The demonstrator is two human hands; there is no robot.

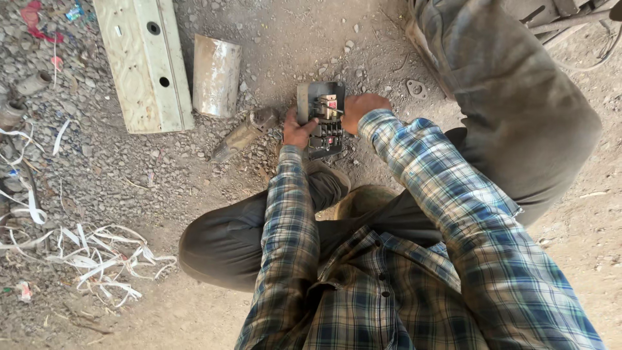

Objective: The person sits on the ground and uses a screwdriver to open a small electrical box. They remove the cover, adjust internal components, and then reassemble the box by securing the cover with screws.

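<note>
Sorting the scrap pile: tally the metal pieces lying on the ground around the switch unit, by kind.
Flat pale channel panel: 1
Short rusty cylinder: 1
Tapered metal rod beside the left hand: 1
Small flat gasket plate: 1
Total: 4
The right hand and left hand both hold the dark switch unit, not counted.

The switch box (322,120) looks like matt dark plastic, scuffed, with dull metal bits inside. The ground (194,181) is rough, dusty gravel and dirt. The long channel (144,61) is painted metal, cream, chipped and grimy. The cylinder (216,76) beside it is bare metal, rusty with a faint sheen. Shirt sleeves (440,188) are soft checked cloth, and the white strips (97,256) look papery or thin plastic.
</note>
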